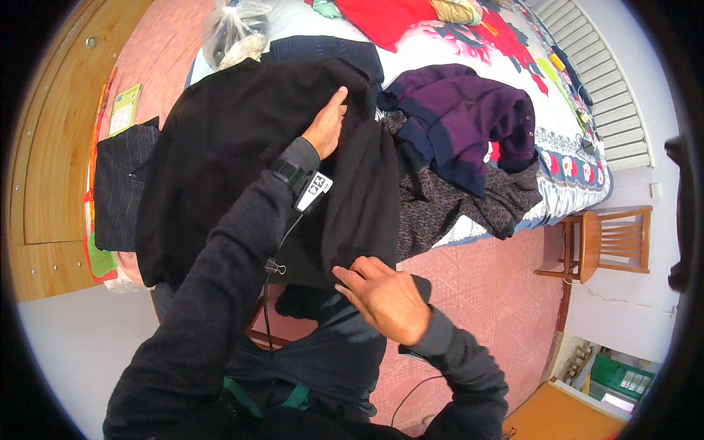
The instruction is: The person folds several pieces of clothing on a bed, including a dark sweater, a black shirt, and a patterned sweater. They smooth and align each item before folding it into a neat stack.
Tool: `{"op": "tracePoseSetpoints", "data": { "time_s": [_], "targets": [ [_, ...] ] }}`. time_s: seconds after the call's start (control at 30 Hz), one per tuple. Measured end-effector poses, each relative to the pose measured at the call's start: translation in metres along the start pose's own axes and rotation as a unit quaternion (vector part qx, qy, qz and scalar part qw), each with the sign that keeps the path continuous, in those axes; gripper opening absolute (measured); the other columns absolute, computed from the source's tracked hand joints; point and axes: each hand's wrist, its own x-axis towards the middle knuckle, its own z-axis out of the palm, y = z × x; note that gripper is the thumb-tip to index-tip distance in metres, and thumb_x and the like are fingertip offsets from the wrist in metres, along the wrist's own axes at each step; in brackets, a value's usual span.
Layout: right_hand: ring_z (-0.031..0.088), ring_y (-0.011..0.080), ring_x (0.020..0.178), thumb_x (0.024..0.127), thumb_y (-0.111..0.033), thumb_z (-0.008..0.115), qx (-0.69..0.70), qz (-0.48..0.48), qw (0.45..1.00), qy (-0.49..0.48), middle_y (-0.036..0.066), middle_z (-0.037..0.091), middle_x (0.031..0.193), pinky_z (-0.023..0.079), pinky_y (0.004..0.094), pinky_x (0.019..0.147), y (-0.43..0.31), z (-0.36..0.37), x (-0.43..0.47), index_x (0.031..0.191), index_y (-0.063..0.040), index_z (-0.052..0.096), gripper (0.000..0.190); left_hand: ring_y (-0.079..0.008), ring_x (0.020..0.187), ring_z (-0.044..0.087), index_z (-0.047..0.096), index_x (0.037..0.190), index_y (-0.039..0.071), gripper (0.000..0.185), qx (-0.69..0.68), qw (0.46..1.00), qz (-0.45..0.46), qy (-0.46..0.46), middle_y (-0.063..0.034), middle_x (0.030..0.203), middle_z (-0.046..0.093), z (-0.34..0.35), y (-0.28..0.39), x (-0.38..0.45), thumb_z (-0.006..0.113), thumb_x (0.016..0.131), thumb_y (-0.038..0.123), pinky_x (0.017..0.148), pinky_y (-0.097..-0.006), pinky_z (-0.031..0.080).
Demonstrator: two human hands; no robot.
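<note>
A black long-sleeved garment (pixel 220 126) is spread over the near edge of the bed, with a sleeve (pixel 366 203) folded lengthwise along its right side. My left hand (pixel 325 127) lies on the upper part of it, beside the top of that sleeve. Its thumb points away from me, and the other fingers are mostly hidden. Down at the sleeve's near end, my right hand (pixel 388 300) has its fingers on the cloth at the lower edge. Immediately right of the black garment, a purple and navy buttoned garment (pixel 467 110) is heaped over a patterned grey-brown garment (pixel 429 203).
Dark folded knitwear (pixel 124 187) lies at the left, and another navy knit (pixel 324 49) is beyond the black garment. A clear plastic bag (pixel 236 33) stands on the floral bedding (pixel 440 44). Right of the bed is a wooden chair (pixel 594 247) on the pink tiled floor (pixel 484 286).
</note>
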Motion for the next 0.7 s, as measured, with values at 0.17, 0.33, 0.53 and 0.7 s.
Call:
{"op": "tracePoseSetpoints", "data": {
  "time_s": [0.17, 0.33, 0.53, 0.7],
  "targets": [
    [0.063, 0.0312, 0.090, 0.094, -0.019, 0.069, -0.010, 0.064, 0.997, 0.035, 0.012, 0.059, 0.096, 0.053, 0.0409, 0.070, 0.040, 0.075, -0.009, 0.117, -0.006, 0.071, 0.026, -0.0206, 0.109, 0.066, 0.064, 0.126, -0.003, 0.061, 0.044, 0.996, -0.019, -0.073, -0.0130, 0.119, 0.070, 0.005, 0.004, -0.009, 0.059, 0.100, 0.052, 0.100, -0.0326, 0.050],
    [0.063, 0.0320, 0.092, 0.093, -0.017, 0.068, -0.001, 0.083, 0.996, 0.043, 0.013, 0.060, 0.096, 0.054, 0.0418, 0.072, 0.057, 0.113, 0.002, 0.115, -0.005, 0.070, 0.025, -0.0219, 0.106, 0.067, 0.062, 0.125, -0.010, 0.071, 0.417, 0.903, 0.096, 0.034, -0.0196, 0.115, 0.070, 0.012, 0.005, -0.021, 0.070, 0.092, 0.052, 0.097, -0.0332, 0.051],
    [0.063, 0.0331, 0.095, 0.092, -0.017, 0.068, 0.000, 0.097, 0.994, 0.048, 0.013, 0.060, 0.098, 0.054, 0.0429, 0.075, 0.055, 0.128, 0.004, 0.117, -0.004, 0.069, 0.028, -0.0370, 0.095, 0.067, 0.069, 0.109, -0.009, 0.051, 0.669, 0.646, 0.343, 0.130, -0.0213, 0.101, 0.070, 0.012, 0.003, -0.018, 0.077, 0.086, 0.035, 0.085, -0.0414, 0.053],
    [0.063, 0.0337, 0.097, 0.093, -0.014, 0.066, 0.036, 0.107, 0.992, 0.060, 0.013, 0.059, 0.101, 0.054, 0.0432, 0.076, 0.054, 0.119, -0.012, 0.126, -0.005, 0.065, 0.034, -0.0212, 0.086, 0.062, 0.068, 0.081, -0.001, 0.029, 0.541, 0.806, 0.216, 0.106, -0.0154, 0.090, 0.067, 0.002, 0.035, 0.011, 0.070, 0.091, 0.027, 0.079, -0.0396, 0.049]
  ]
}}
